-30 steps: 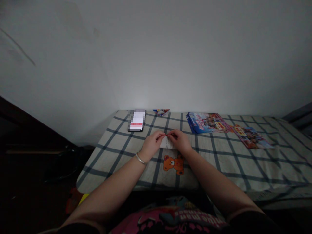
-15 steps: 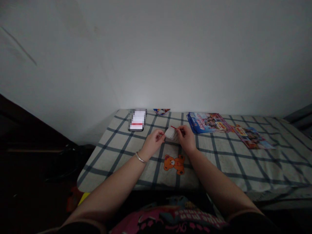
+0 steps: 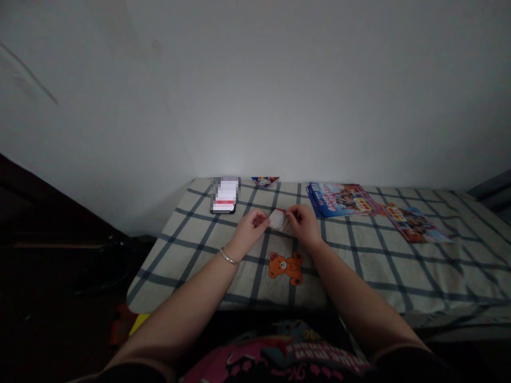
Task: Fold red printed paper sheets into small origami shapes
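Both my hands are over the checked cloth point(image 3: 359, 266), just beyond an orange bear print point(image 3: 284, 267). My left hand point(image 3: 250, 227), with a silver bangle on the wrist, pinches the left edge of a small white packet point(image 3: 278, 219). My right hand point(image 3: 305, 225) pinches the packet's right side, where a thin red strip shows at its top edge. The packet is lifted slightly off the cloth between the two hands.
A phone point(image 3: 224, 196) with a lit screen lies at the back left. A small colourful wrapper point(image 3: 264, 182) sits by the wall. Two colourful printed booklets point(image 3: 339, 200) point(image 3: 415, 223) lie to the right. The cloth drops off at the left and near edges.
The packet has shifted from below my fingers to between them and turned. My right hand moved slightly right and away, pulling the red strip along the top.
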{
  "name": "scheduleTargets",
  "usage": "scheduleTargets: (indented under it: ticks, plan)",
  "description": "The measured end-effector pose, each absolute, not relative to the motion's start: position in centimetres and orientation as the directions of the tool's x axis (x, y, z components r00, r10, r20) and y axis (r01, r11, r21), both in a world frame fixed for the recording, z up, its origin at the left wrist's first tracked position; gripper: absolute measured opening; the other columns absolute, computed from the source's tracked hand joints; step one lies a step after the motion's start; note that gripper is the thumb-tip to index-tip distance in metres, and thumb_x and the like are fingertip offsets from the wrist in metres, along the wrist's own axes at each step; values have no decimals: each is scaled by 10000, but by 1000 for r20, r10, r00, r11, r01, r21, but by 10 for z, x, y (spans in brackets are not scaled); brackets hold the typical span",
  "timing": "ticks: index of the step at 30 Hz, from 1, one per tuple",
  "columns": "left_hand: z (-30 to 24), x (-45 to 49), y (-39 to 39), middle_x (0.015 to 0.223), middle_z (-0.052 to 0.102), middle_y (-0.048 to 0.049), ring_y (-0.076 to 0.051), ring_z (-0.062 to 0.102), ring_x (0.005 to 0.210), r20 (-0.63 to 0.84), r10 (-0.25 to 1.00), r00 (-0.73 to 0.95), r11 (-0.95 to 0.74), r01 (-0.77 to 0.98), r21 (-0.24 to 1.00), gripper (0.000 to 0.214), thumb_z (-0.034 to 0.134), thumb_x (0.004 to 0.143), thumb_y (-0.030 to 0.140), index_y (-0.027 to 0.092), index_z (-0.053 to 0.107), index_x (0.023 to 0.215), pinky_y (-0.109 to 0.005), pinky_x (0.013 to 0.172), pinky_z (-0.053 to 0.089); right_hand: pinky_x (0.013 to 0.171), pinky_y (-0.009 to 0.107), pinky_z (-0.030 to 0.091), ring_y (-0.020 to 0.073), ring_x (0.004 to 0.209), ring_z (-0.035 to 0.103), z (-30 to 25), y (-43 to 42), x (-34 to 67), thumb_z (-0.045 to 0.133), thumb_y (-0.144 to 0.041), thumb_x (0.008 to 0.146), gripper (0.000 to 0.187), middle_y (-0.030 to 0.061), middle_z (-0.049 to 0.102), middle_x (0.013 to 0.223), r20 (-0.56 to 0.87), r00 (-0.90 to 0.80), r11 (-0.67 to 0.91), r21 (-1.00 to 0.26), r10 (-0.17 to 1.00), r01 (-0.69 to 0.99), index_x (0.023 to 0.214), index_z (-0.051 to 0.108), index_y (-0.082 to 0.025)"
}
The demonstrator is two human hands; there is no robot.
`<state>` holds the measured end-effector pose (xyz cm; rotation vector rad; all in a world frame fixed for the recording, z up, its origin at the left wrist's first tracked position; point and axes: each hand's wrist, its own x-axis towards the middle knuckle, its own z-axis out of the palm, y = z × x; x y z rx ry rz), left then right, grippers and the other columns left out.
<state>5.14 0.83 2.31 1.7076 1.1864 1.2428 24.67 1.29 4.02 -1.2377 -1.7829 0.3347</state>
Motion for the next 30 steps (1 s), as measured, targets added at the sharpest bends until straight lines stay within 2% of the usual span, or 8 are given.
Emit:
scheduleTargets:
  ticks: [2,5,10,17,24,30]
  plan:
    - [27,52,6,791,656,-4,-138,616,710,316,941,122,-337,244,909,161,601,836,304,186,589,946,-253,654,489,711,331,437,202,764,544,41,13,245,542,-258,846,107,45,606,770,510,-161,499,-640,845,584,794,627,-222]
    - [31,51,3,843,672,-14,-145,629,762,367,921,129,-389,283,877,158,576,862,315,191,621,948,-255,680,494,719,320,431,194,772,544,40,13,242,554,-241,846,90,38,611,766,490,-244,531,-618,837,581,810,634,-221]
    - [34,50,2,845,680,-8,-136,614,725,396,902,172,-431,399,809,151,546,888,297,194,645,938,-245,644,475,693,284,426,166,745,554,35,15,240,564,-212,830,81,22,623,752,446,-245,502,-665,861,553,795,637,-202]
    - [33,52,1,906,684,-21,-164,634,853,398,896,199,-439,535,722,126,507,911,244,203,624,932,-280,756,484,667,263,461,149,723,599,23,16,239,590,-289,829,115,14,672,786,346,-243,422,-747,906,513,832,671,-207]
    - [27,48,6,858,670,-28,-164,626,771,357,930,84,-343,543,767,131,492,919,276,194,593,908,-273,682,477,733,284,510,164,822,658,24,15,244,584,-304,840,222,31,733,939,279,-231,358,-806,932,472,995,725,-232]
    - [26,45,11,789,656,-20,-165,619,732,340,940,-14,-288,500,817,130,493,909,274,189,579,860,-268,652,465,690,284,500,167,759,646,28,16,253,612,-319,821,245,32,742,911,280,-148,315,-784,949,536,1013,740,-234]
